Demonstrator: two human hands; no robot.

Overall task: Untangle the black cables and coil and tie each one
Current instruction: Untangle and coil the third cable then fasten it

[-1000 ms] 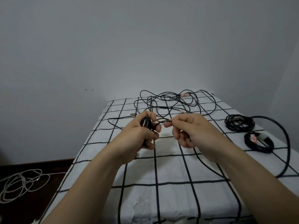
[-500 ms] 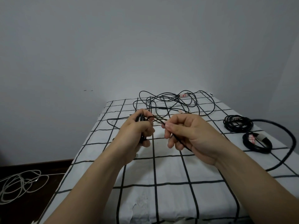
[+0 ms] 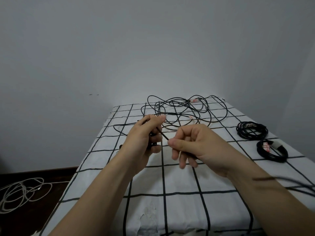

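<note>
Nearest me, the counter (image 3: 179,210) spreads open cloth under my forearms, and its left edge drops to the floor. A thin black cable (image 3: 164,135) runs taut between my hands. My left hand (image 3: 143,138) curls round a small bunch of it; my right hand (image 3: 196,147) pinches it between thumb and forefinger. By the right edge lie the near coil (image 3: 271,150) and far coil (image 3: 251,132). The tangle (image 3: 184,113) sprawls along the far edge.

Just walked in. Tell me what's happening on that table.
A person is sorting black cables. The left grip holds a small bundle of cable, and the right grip pinches the strand running out of it. A loose tangle lies at the far end of the checked cloth; two coiled cables sit on the right.
</note>
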